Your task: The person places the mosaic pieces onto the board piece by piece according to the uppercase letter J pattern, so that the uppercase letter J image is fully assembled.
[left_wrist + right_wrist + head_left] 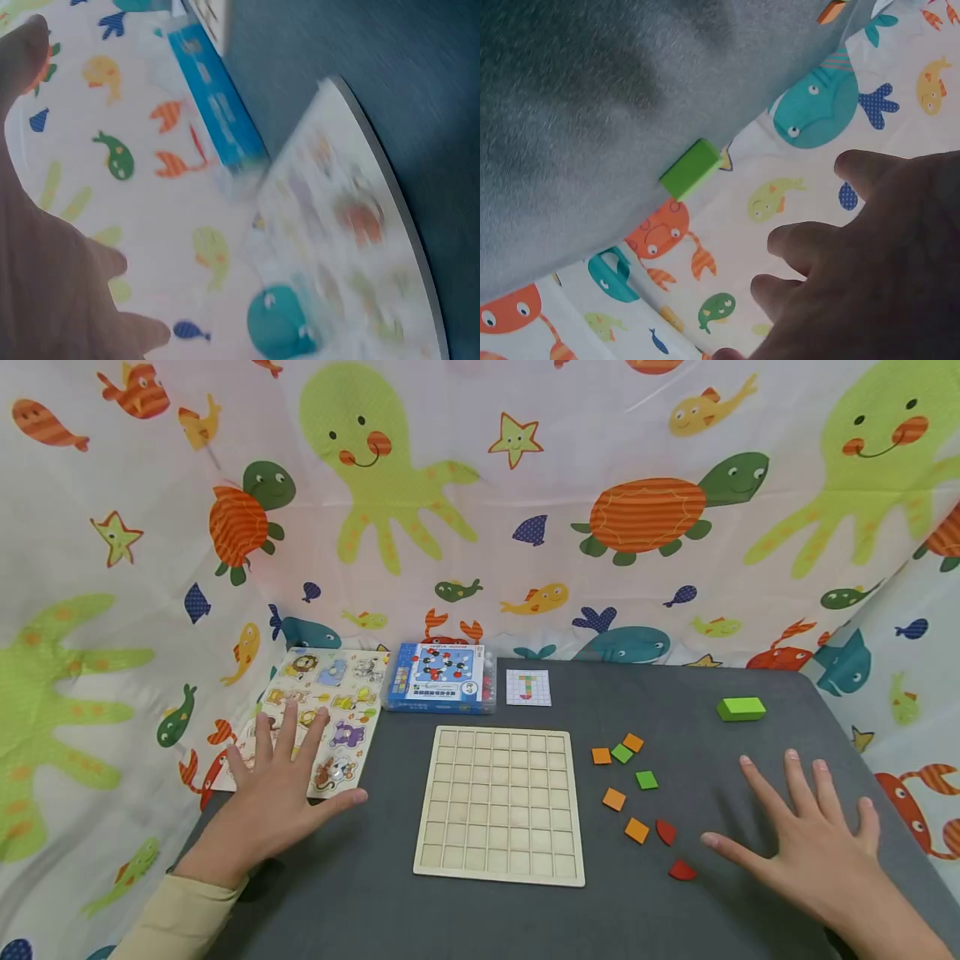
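Note:
My left hand (281, 802) is held with fingers spread and overlaps the lower part of a wooden animal puzzle board (352, 693) in the head view. On the right, my other hand (813, 852) is spread too, holding nothing. Between them lies a pale wooden grid board (500, 806) with bare square cells. Right of the board are scattered several orange square tiles (614, 799), two green square tiles (647, 780) and two red quarter-round pieces (682, 870). A bright green block (741, 709) lies beyond my right fingertips.
A blue boxed molecule set (438, 678) stands at the back of the dark table (360, 893). Beside it is a small card (528, 687) with a coloured hook-shaped pattern on a grid. A curtain (480, 468) printed with sea animals hangs behind and at both sides.

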A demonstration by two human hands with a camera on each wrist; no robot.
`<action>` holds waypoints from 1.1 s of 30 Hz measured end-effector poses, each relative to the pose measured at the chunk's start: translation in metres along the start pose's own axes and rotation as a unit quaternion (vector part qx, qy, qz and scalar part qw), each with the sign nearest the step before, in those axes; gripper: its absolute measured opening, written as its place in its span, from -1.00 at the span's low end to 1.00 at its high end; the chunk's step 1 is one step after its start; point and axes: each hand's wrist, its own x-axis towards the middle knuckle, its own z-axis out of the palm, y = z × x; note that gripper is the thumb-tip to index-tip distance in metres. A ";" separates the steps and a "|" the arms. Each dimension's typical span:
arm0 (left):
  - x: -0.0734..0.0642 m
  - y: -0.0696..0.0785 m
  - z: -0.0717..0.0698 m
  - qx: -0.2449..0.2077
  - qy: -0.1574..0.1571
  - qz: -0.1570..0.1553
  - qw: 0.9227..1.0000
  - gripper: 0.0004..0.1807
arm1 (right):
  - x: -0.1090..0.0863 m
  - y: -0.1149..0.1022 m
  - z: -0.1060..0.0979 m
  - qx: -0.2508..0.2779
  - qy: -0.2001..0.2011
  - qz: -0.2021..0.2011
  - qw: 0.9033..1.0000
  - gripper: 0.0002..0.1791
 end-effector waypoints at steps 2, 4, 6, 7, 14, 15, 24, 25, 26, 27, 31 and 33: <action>0.004 0.007 0.004 -0.023 -0.008 0.002 1.000 0.43 | 0.000 -0.003 0.002 0.005 0.003 -0.009 1.000 0.43; 0.009 0.016 0.008 -0.043 -0.017 0.009 0.999 0.44 | 0.001 -0.005 0.002 0.012 -0.001 -0.020 1.000 0.41; 0.016 0.026 0.013 -0.065 -0.025 0.021 0.997 0.44 | 0.002 -0.007 0.000 0.021 -0.007 -0.030 0.999 0.39; 0.020 0.031 0.016 -0.077 -0.031 0.026 0.996 0.43 | 0.002 -0.008 0.000 0.025 -0.008 -0.036 0.999 0.38; 0.046 0.074 0.032 -0.178 -0.075 0.045 0.980 0.34 | 0.004 -0.023 0.003 0.077 0.009 -0.094 0.993 0.34; 0.049 0.079 0.033 -0.188 -0.079 0.043 0.978 0.30 | 0.005 -0.026 0.003 0.087 0.011 -0.102 0.991 0.32; 0.071 0.104 0.050 -0.222 -0.092 -0.008 0.971 0.01 | 0.012 -0.053 0.006 0.131 -0.015 -0.158 0.979 0.04; 0.071 0.105 0.052 -0.219 -0.094 -0.015 0.971 -0.01 | 0.013 -0.055 0.007 0.131 -0.017 -0.162 0.978 -0.01; 0.071 0.105 0.053 -0.216 -0.096 -0.022 0.971 -0.04 | 0.014 -0.058 0.009 0.132 -0.020 -0.165 0.977 -0.06; 0.070 0.105 0.054 -0.211 -0.097 -0.029 0.972 -0.06 | 0.015 -0.060 0.011 0.131 -0.024 -0.167 0.977 -0.10; 0.067 0.105 0.057 -0.212 -0.110 -0.048 0.970 -0.16 | 0.018 -0.066 0.017 0.126 -0.039 -0.172 0.976 -0.23; 0.065 0.105 0.059 -0.215 -0.116 -0.051 0.968 -0.22 | 0.018 -0.068 0.019 0.125 -0.041 -0.173 0.976 -0.28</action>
